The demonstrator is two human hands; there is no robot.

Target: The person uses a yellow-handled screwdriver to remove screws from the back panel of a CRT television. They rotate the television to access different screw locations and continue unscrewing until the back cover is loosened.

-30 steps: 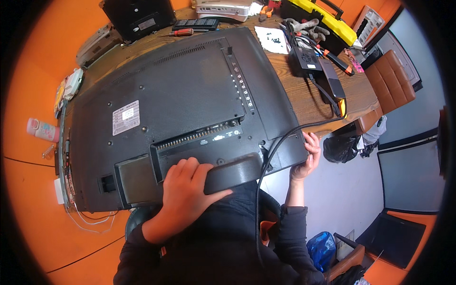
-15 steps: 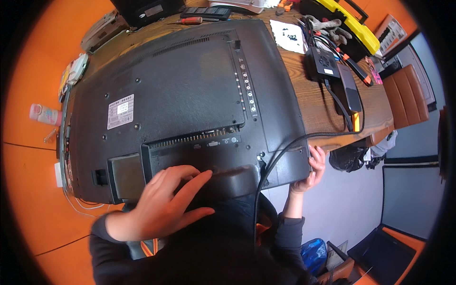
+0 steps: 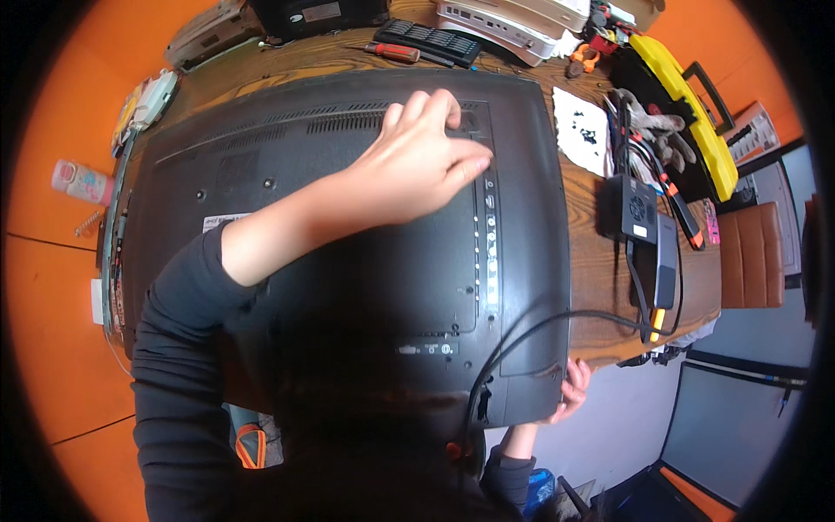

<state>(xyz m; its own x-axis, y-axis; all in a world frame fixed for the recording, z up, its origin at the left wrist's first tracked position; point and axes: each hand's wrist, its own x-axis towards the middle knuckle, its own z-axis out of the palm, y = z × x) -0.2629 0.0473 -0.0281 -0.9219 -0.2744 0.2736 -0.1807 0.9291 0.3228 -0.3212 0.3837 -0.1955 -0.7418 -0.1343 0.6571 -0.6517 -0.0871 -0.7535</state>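
Observation:
A large black television (image 3: 383, 270) lies face down on the wooden table, its vented back panel and a strip of ports (image 3: 492, 252) facing up. My left hand (image 3: 417, 161) reaches across it, above the panel's far right part beside the top of the port strip. Its fingers are bent, the thumb stands apart, and nothing shows in its grip. Whether the fingertips touch the panel I cannot tell. At the near right corner my right hand (image 3: 574, 390) grips the television's edge, fingers over the side, the rest hidden below. A black cable (image 3: 539, 324) crosses that corner.
Right of the television are a black fan-vented box (image 3: 635, 209), a white sheet with small dark screws (image 3: 581, 130) and a yellow-black toolbox (image 3: 696, 130). A red-handled screwdriver (image 3: 393, 53) and a dark bit case (image 3: 428, 40) lie behind. A brown chair (image 3: 752, 257) stands right.
My left hand has moved from the near edge to the far right of the back panel. The right hand still holds the corner. The view has shifted, so the television sits lower.

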